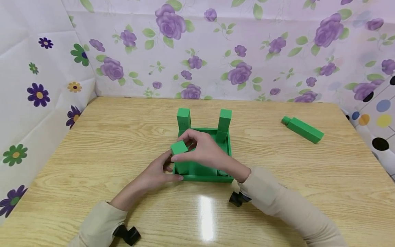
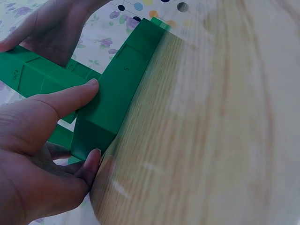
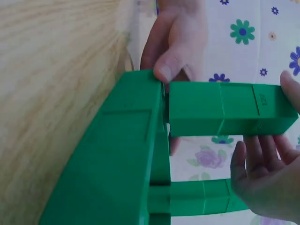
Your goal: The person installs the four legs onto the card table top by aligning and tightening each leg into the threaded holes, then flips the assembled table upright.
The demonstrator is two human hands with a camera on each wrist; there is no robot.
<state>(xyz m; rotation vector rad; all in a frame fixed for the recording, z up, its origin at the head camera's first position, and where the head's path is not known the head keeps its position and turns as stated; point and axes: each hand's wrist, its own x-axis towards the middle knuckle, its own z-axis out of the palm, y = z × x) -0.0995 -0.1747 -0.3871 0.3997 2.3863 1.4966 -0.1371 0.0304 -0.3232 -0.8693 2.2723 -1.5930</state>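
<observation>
A shallow green tray (image 1: 206,178) lies on the table, with square green posts upright at its back left (image 1: 184,118) and back right corners. At the front left corner stands a third green post (image 3: 197,107), a narrow dark gap showing between its lower end and the tray. My right hand (image 1: 205,151) pinches this post near its top, thumb on one side and fingertips on the other. My left hand (image 1: 154,175) grips the tray's front left corner, thumb on the wall and fingers round the edge, as the left wrist view shows.
To the right on the wooden table (image 1: 262,164) lies a loose green post (image 1: 303,130) with a round threaded end. A round socket (image 1: 223,173) shows at the tray's front right corner. Flowered cloth (image 1: 197,48) hangs behind the table.
</observation>
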